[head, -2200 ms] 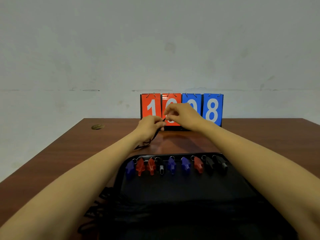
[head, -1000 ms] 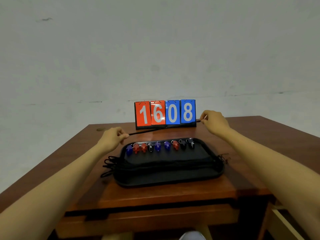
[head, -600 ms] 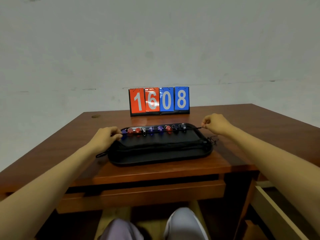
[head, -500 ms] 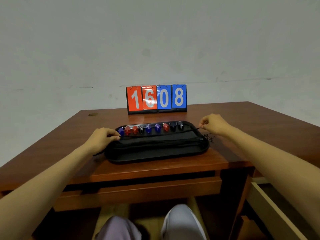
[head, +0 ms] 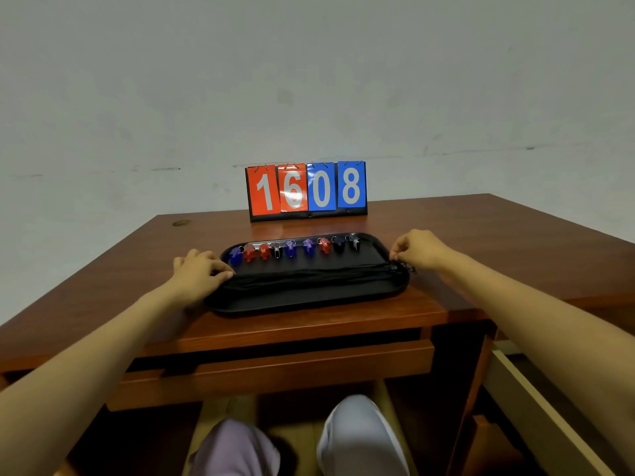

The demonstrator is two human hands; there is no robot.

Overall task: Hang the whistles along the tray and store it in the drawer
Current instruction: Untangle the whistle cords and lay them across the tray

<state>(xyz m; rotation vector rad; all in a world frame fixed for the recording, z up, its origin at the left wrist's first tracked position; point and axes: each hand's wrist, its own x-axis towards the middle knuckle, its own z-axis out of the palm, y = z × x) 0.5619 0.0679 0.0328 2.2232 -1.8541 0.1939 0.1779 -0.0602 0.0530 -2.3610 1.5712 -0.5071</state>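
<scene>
Between our left hand (head: 199,273) and right hand (head: 417,250) lies the black tray (head: 309,300), whistles (head: 290,249) lined along its far rim; we cannot separate their dark cords (head: 309,274). Beyond, a scoreboard (head: 307,190) reads 1608. Our left hand curls round the cords' left end; our right hand pinches their right end.

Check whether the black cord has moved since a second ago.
Yes. The black cord came from behind the tray, by the scoreboard, toward the person onto it.
</scene>
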